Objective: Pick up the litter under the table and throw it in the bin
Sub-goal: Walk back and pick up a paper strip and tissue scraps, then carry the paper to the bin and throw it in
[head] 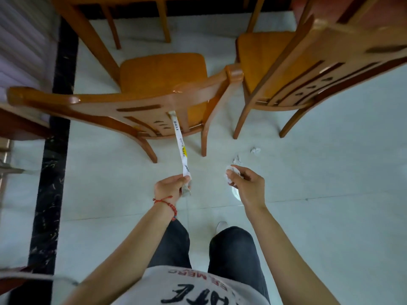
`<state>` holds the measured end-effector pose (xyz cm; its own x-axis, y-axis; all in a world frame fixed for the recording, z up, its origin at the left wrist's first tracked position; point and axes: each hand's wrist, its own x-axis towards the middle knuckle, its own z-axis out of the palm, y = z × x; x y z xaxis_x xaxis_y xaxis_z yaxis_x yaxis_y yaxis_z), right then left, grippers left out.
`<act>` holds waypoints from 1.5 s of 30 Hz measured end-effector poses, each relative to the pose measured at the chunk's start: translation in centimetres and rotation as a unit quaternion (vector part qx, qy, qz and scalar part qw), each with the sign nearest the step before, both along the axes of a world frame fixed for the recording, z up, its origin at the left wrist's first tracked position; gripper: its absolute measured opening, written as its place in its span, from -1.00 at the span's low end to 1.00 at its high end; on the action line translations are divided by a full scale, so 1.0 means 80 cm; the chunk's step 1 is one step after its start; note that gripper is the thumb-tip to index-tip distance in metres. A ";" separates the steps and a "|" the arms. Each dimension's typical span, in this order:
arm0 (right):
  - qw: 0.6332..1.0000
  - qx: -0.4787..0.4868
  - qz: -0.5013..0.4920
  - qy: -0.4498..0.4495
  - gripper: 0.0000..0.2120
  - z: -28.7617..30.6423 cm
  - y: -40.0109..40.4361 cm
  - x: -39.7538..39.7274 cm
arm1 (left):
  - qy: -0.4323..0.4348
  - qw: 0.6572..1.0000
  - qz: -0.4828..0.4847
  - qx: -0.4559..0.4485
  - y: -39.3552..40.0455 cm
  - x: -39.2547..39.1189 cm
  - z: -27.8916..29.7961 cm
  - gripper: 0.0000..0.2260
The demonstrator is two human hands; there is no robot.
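Observation:
My left hand (pixel 170 187) grips the lower end of a long white chopstick wrapper (pixel 181 146) with black print and a yellow patch; the wrapper sticks up and away in front of a chair back. My right hand (pixel 244 183) holds a crumpled white tissue (pixel 231 173) between its curled fingers. On the pale floor just beyond the right hand lie two more crumpled paper scraps, a small scrap (pixel 237 160) and a paper ball (pixel 256 150). No bin shows in this view.
Two wooden chairs stand ahead: the near chair (pixel 132 106) at centre left and another chair (pixel 308 69) to the right, with table legs (pixel 164 20) behind. A black marble strip (pixel 55 150) runs down the floor on the left. My legs and a shoe (pixel 221 225) are below.

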<state>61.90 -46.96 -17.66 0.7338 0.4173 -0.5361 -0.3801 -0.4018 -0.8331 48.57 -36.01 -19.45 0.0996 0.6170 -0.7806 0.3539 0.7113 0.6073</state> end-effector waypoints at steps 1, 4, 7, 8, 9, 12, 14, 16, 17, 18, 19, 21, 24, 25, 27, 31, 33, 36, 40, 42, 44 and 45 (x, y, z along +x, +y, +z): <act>1.000 0.005 0.004 0.006 -0.85 0.005 -0.002 0.000 | 0.001 1.000 -0.004 0.006 -0.003 -0.003 0.006 -0.73; 0.999 0.026 0.022 0.021 -0.87 0.015 -0.010 0.000 | 0.009 1.000 0.007 0.024 -0.017 -0.006 0.023 -0.82; 0.997 0.030 0.063 0.022 -0.91 0.021 -0.020 0.000 | 0.021 0.998 0.052 0.028 -0.036 -0.006 0.030 -0.79; 0.996 0.030 0.081 0.024 -0.92 0.022 -0.023 0.000 | 0.024 0.997 0.070 0.029 -0.044 -0.008 0.031 -0.79; 0.994 0.030 0.099 0.025 -0.92 0.023 -0.027 0.000 | 0.020 0.995 0.090 0.031 -0.052 -0.011 0.030 -0.78; 0.988 0.030 0.151 0.021 -0.91 0.027 -0.039 0.001 | 0.004 0.987 0.154 0.039 -0.080 -0.021 0.030 -0.74; 0.982 0.029 0.184 0.013 -0.91 0.029 -0.046 0.002 | -0.014 0.978 0.202 0.043 -0.099 -0.030 0.031 -0.82; 0.977 0.028 0.211 0.003 -0.91 0.031 -0.052 0.000 | -0.030 0.969 0.242 0.037 -0.118 -0.042 0.032 -0.92; 0.975 0.028 0.222 0.000 -0.92 0.032 -0.054 -0.002 | -0.035 0.965 0.258 0.034 -0.127 -0.051 0.031 -0.92; 0.972 0.027 0.232 -0.002 -0.92 0.033 -0.056 -0.006 | -0.041 0.959 0.280 0.028 -0.136 -0.059 0.031 -0.93; 0.969 0.026 0.244 -0.003 -0.92 0.035 -0.058 -0.010 | -0.043 0.954 0.297 0.022 -0.144 -0.069 0.030 -0.95; 0.962 0.023 0.272 -0.009 -0.91 0.038 -0.059 -0.023 | -0.052 0.940 0.337 0.016 -0.157 -0.088 0.034 -0.92; 0.946 0.023 0.322 -0.016 -0.90 0.046 -0.058 -0.055 | -0.078 0.910 0.407 0.017 -0.173 -0.125 0.041 -0.90; 0.941 0.023 0.336 -0.018 -0.90 0.049 -0.057 -0.067 | -0.085 0.902 0.422 0.021 -0.178 -0.139 0.046 -0.92; 0.932 0.023 0.360 -0.023 -0.90 0.055 -0.055 -0.096 | -0.087 0.886 0.454 0.031 -0.187 -0.171 0.053 -0.93; 0.913 0.030 0.405 -0.020 -0.93 0.068 -0.048 -0.168 | -0.100 0.849 0.516 0.057 -0.211 -0.247 0.065 -0.85; 0.905 0.033 0.423 -0.012 -0.93 0.070 -0.044 -0.207 | -0.094 0.837 0.535 0.071 -0.226 -0.284 0.070 -0.80; 0.875 0.024 0.483 0.000 -0.85 0.068 -0.046 -0.295 | -0.077 0.807 0.580 0.079 -0.261 -0.364 0.074 -0.78; 0.842 0.017 0.540 0.014 -0.85 0.064 -0.054 -0.396 | -0.051 0.782 0.615 0.089 -0.303 -0.452 0.069 -0.78; 0.826 0.011 0.564 0.019 -0.90 0.060 -0.059 -0.446 | -0.034 0.767 0.636 0.084 -0.324 -0.497 0.063 -0.74; 0.810 0.007 0.586 0.027 -0.94 0.057 -0.064 -0.494 | -0.024 0.748 0.658 0.079 -0.341 -0.539 0.057 -0.72; 0.802 0.006 0.597 0.029 -0.93 0.056 -0.066 -0.515 | -0.019 0.740 0.668 0.078 -0.348 -0.557 0.056 -0.71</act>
<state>20.67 -52.26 -13.21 -0.2174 0.8092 -0.5459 0.2311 -0.5007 -0.8342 3.99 -63.87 -14.99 -0.6600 0.2670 -0.7022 -0.6208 0.3327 0.7099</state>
